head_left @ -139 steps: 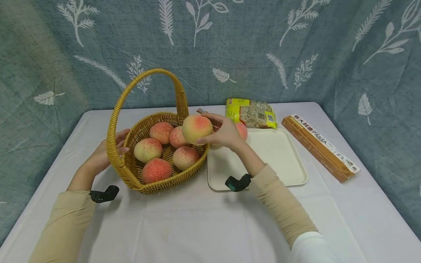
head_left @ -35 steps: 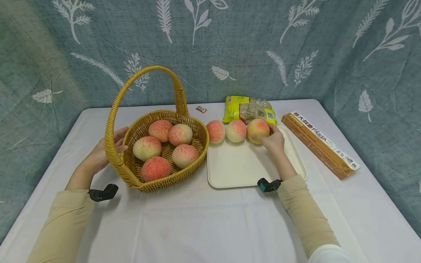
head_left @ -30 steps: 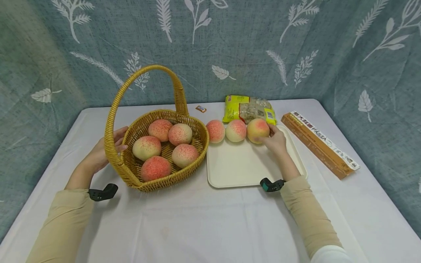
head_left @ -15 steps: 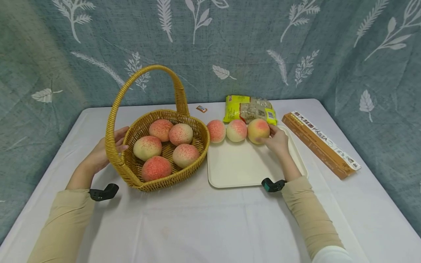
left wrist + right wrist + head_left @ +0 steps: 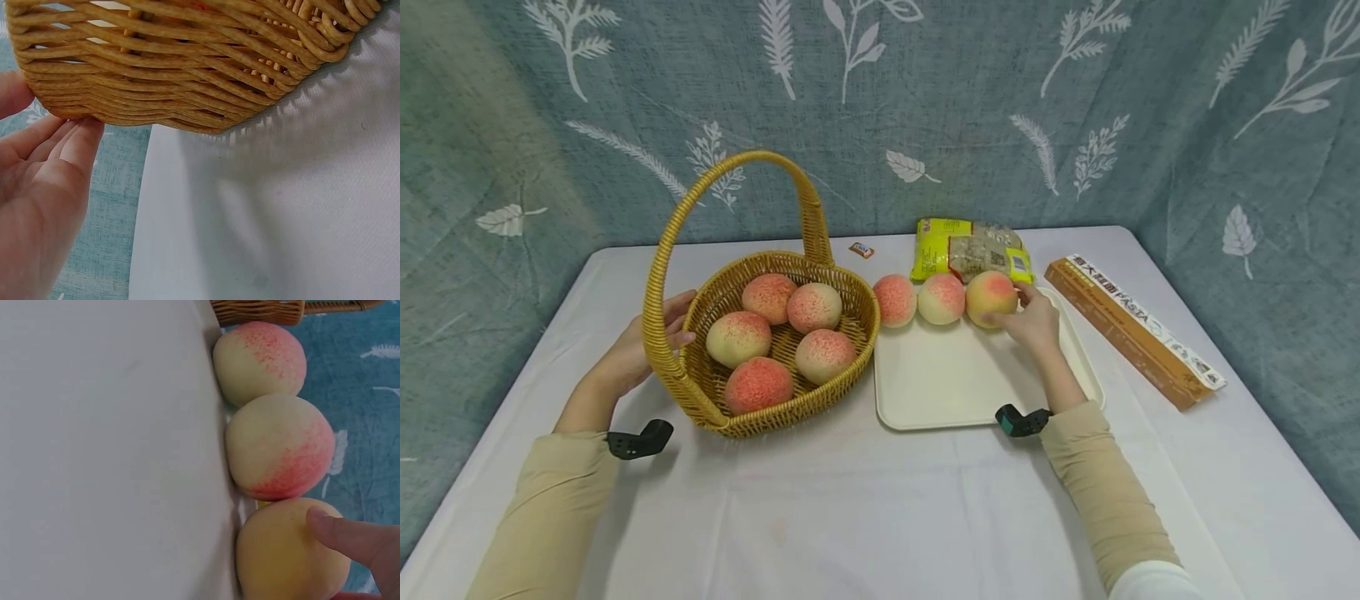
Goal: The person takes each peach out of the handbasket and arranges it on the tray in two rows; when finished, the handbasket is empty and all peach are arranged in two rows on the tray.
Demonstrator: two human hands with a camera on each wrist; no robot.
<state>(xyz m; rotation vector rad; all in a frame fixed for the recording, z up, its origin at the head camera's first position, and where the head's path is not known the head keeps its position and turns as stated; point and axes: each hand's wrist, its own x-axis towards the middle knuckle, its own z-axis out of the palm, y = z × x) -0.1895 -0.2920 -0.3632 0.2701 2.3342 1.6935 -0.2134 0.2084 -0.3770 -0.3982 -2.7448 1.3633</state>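
My right hand [image 5: 1033, 321] holds a yellow peach with a red blush [image 5: 989, 298] at the back of a cream tray [image 5: 940, 379]. Its thumb lies on the peach in the right wrist view; the other fingers are mostly hidden. Left of that peach, a pale pink peach [image 5: 942, 299] and a redder peach [image 5: 895, 301] complete a row. My left hand [image 5: 628, 354] touches the left side of a wicker basket [image 5: 797, 409], fingers fairly straight against its wall in the left wrist view. Several peaches, including a deep red one [image 5: 759, 385], lie inside the basket.
A yellow plastic food bag [image 5: 973, 250] lies behind the tray. To the tray's right is a long brown pasta box [image 5: 1135, 329]. A small orange packet [image 5: 862, 250] sits near the back edge. The basket's tall handle [image 5: 658, 275] arches above it.
Several seconds ago my right hand held the yellow peach above the basket; it has carried it right to the tray's back row. Over the last second, both hands stay nearly still.
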